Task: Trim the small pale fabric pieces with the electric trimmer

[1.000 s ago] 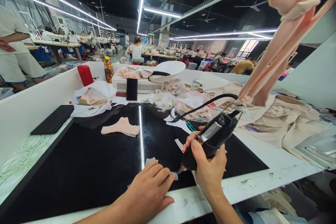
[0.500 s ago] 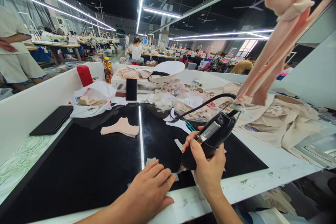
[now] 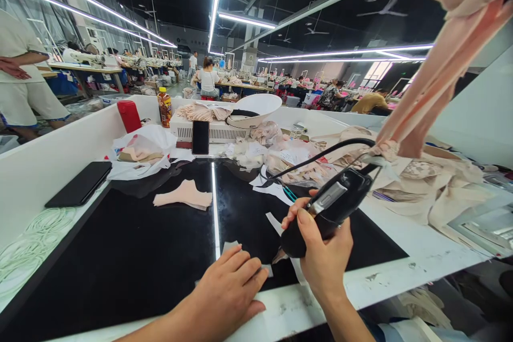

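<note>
My left hand (image 3: 230,288) lies palm down at the front of the black work surface (image 3: 132,262), its fingers flat over a small greyish piece (image 3: 231,246) that shows only at its edges. To its right, my right hand (image 3: 326,256) is wrapped round a black corded hand-held power tool (image 3: 339,197). The tool tilts, its narrow metal tip pointing down-left, a little right of my left fingertips. Peach fabric strips (image 3: 425,80) are tied to its upper end. White cut strips (image 3: 274,223) lie behind and under the tool.
A stack of peach fabric pieces (image 3: 184,195) lies mid-surface. Behind stand a phone (image 3: 201,137), a bottle (image 3: 164,107) and a white plastic bag (image 3: 140,141). Fabric scraps (image 3: 433,171) pile up at right. Pale green cord (image 3: 48,227) and a black case (image 3: 79,184) lie left.
My right hand and the power tool have shifted right, so the tip is farther from my left fingers. The fabric strips have swung right. My left hand stays put.
</note>
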{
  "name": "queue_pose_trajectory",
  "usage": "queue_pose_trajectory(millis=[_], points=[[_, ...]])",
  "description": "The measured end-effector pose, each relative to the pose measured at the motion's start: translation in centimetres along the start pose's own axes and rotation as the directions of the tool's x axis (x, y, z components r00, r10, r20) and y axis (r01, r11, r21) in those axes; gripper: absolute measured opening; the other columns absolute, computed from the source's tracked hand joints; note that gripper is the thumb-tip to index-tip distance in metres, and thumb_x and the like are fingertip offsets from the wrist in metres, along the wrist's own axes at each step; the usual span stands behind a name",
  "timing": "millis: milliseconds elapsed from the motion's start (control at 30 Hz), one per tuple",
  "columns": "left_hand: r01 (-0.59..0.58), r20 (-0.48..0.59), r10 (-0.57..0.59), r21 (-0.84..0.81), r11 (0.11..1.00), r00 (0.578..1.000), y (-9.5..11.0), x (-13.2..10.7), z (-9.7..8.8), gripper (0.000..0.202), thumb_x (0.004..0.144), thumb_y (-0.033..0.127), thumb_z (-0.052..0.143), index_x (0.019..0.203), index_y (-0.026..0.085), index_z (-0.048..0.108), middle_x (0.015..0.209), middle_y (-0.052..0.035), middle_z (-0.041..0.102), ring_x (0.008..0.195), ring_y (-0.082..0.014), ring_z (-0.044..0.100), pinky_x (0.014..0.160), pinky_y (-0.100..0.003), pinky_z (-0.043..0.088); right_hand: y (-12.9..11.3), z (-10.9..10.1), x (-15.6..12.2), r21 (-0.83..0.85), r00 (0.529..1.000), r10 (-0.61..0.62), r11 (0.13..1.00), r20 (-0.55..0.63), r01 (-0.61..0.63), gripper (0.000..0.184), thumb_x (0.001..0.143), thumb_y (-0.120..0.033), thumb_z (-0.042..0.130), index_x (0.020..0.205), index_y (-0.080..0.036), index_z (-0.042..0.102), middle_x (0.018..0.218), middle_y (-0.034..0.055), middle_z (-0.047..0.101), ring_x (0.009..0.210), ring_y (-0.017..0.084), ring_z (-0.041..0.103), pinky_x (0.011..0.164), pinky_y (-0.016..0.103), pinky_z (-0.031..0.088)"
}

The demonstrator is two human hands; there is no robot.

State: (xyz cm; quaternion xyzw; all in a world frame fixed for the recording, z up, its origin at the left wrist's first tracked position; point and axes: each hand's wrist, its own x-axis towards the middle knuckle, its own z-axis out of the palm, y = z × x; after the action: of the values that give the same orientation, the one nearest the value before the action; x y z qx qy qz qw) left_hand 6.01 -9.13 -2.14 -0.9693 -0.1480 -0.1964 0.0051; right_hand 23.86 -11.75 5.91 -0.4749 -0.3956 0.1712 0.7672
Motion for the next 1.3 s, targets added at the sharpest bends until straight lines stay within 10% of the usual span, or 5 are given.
queue_pose_trajectory(millis=[1300], points=[[0.015, 0.014, -0.014, -0.06, 0.998, 1.0, 0.36, 0.26, -0.69, 0.048, 0.097, 0.043, 0.07, 0.136, 0.021, 0.054, 0.126, -0.0022, 0.066, 0.115, -0.0233, 0.06, 0.116, -0.043, 0.038, 0.77, 0.15, -0.57, -0.046, 1.0, -0.004, 0.999, -0.009, 0.003, 0.023, 0.084, -0.029, 0.079, 0.097, -0.023, 0.061, 0.08, -0.0033, 0.067, 0.056, 0.013, 0.065, 0.057, 0.031, 0.057]])
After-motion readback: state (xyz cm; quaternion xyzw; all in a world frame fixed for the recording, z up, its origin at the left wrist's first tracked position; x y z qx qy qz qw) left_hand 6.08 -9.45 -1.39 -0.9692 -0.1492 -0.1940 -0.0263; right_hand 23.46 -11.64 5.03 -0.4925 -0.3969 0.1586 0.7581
